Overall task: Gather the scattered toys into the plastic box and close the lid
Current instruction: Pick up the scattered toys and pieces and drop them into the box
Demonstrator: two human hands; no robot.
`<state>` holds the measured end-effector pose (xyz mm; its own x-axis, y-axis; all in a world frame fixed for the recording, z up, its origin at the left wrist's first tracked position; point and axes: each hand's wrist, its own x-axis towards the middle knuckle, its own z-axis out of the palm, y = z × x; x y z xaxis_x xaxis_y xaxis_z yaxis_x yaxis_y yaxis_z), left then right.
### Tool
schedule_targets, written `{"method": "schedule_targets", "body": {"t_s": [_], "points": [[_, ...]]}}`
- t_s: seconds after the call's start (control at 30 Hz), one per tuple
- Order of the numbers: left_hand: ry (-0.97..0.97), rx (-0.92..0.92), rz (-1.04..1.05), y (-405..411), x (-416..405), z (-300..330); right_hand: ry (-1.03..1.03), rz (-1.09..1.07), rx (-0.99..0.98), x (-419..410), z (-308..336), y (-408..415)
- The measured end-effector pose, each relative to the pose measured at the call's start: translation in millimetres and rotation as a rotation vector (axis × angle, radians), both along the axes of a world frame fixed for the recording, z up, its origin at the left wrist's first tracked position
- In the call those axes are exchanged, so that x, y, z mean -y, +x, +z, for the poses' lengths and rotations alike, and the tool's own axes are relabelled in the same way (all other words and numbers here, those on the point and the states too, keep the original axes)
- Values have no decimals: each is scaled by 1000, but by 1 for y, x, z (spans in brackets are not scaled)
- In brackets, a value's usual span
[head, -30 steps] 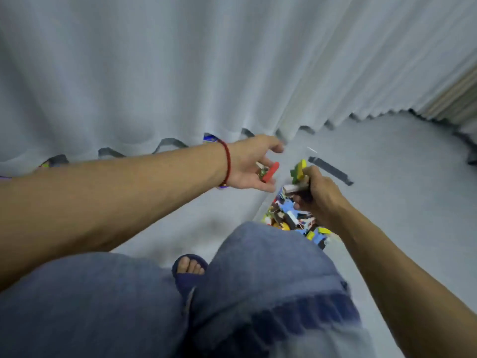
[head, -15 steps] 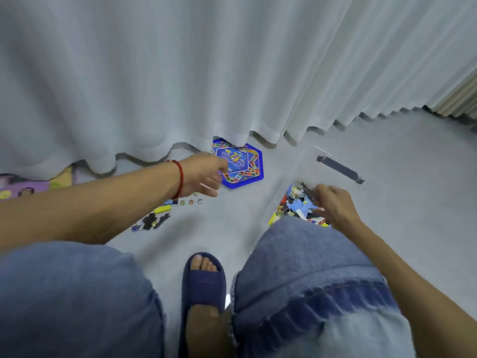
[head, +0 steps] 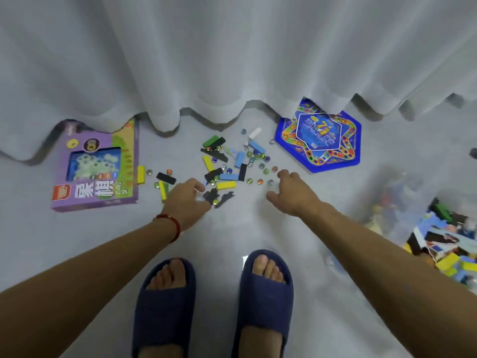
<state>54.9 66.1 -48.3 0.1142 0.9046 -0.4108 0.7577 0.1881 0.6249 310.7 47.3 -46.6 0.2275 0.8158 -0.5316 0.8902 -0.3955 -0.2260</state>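
Note:
A scatter of coloured blocks (head: 227,166) and glass marbles (head: 260,165) lies on the grey floor in front of my feet. My left hand (head: 189,202), with a red string at the wrist, reaches down at the near left edge of the scatter, fingers curled over black pieces (head: 211,196); whether it holds anything is hidden. My right hand (head: 290,192) hovers with relaxed fingers just short of the marbles on the right, holding nothing. The clear plastic box (head: 387,192) stands at the far right, full of mixed toys (head: 449,244).
A purple game carton (head: 98,171) lies at the left. A blue hexagonal game board (head: 320,140) lies at the right, partly under the white curtain (head: 232,60). My feet in dark blue slippers (head: 165,306) stand at the bottom.
My view has swung left from the box to the scattered pieces. Both hands have left the box and come down to the floor scatter; the right hand no longer holds toys.

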Motion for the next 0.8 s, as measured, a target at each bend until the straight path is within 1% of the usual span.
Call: {"method": "schedule_targets", "body": {"t_s": [0.03,0.13,0.2,0.3,0.5,0.6,0.73,0.8], "points": [[27,-11,-7,2,0,-11,53,-29,22,-7,-15,-3],[112,-9,-2,8,-3,-35,311,-83,33,-24,-54,-9],[165,32,5,13,-7,-44,409,-37,93,-31,-75,-11],[215,71,37,18,-14,-49,499,48,189,-37,-95,-8],[279,85,-2,17,-18,-50,507,210,248,-43,-104,-6],[259,96,14,17,-18,-54,505,294,239,-47,-105,-4],[209,190,72,23,-13,-49,522,362,254,-55,-108,3],[166,260,109,25,-10,-45,486,373,285,-58,-108,6]]}}
